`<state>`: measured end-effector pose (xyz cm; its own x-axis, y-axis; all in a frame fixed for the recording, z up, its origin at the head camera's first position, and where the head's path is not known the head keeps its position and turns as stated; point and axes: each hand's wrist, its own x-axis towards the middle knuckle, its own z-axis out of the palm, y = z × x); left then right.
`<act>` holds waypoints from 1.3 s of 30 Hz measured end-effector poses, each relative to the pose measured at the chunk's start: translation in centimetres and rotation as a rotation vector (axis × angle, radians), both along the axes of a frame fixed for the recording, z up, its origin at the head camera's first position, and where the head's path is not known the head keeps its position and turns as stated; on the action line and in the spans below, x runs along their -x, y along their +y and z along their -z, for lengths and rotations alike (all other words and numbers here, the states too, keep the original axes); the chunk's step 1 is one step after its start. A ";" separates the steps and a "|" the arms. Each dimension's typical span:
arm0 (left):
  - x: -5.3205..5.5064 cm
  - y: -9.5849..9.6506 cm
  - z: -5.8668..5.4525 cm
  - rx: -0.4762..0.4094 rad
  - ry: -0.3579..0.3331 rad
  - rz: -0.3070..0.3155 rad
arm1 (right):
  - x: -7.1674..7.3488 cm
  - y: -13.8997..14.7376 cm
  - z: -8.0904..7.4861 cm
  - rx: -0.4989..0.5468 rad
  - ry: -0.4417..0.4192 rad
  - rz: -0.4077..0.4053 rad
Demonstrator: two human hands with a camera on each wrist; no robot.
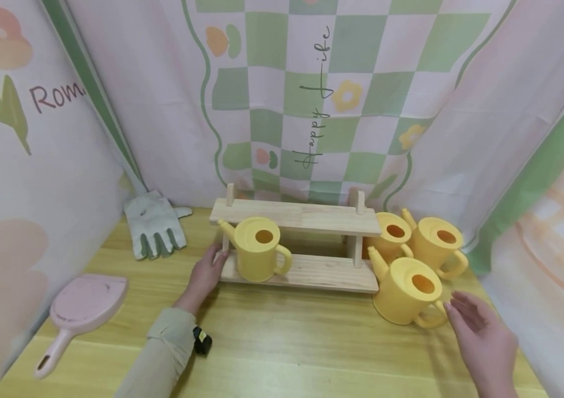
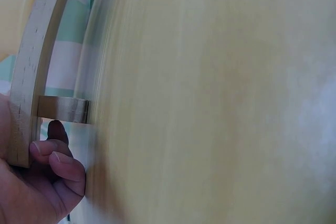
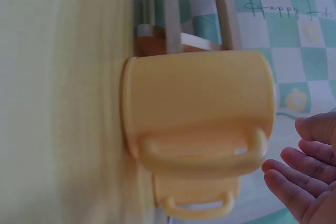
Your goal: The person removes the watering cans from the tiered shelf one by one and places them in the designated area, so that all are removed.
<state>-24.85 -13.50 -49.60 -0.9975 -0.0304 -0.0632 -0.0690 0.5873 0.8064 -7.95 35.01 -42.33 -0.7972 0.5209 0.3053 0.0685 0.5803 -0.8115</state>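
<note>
My left hand (image 1: pixel 208 271) grips the left end of a two-tier wooden shelf (image 1: pixel 297 216). In the left wrist view its fingers (image 2: pixel 68 166) curl under the lower board (image 2: pixel 32 72). On that lower tier stands a yellow watering can (image 1: pixel 258 257), spout to the left and handle to the right. My right hand (image 1: pixel 483 337) is beside the handle of the front watering can (image 1: pixel 401 298), at the shelf's right end. The right wrist view shows this hand (image 3: pixel 310 174) with fingers extended, holding nothing, near the top of the can's handle (image 3: pixel 205 165).
Behind the front can stand two more yellow watering cans, one (image 1: pixel 386 243) close to the shelf and one (image 1: pixel 431 243) farther right. A white work glove (image 1: pixel 155 221) and a pink dustpan (image 1: pixel 85 304) lie at the left. Printed curtains (image 1: pixel 162 110) hang around the wooden table (image 1: pixel 282 342).
</note>
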 end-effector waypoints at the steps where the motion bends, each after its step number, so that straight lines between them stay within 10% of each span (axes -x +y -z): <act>1: 0.0 0.0 0.0 0.000 0.000 0.001 | 0.2 -0.2 -0.3 0.007 0.016 0.005; 15: 0.0 0.0 -0.1 -0.015 -0.002 -0.002 | 3.3 -6.4 -2.7 -0.053 0.259 -0.259; 39: 0.2 -0.1 0.1 -0.006 0.015 -0.009 | 7.6 -15.7 -1.4 0.073 0.079 -0.603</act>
<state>-25.01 -13.56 -49.72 -0.9981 -0.0391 -0.0483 -0.0620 0.5815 0.8112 -15.58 19.26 -40.93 -0.9344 0.0065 0.3561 -0.3170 0.4404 -0.8400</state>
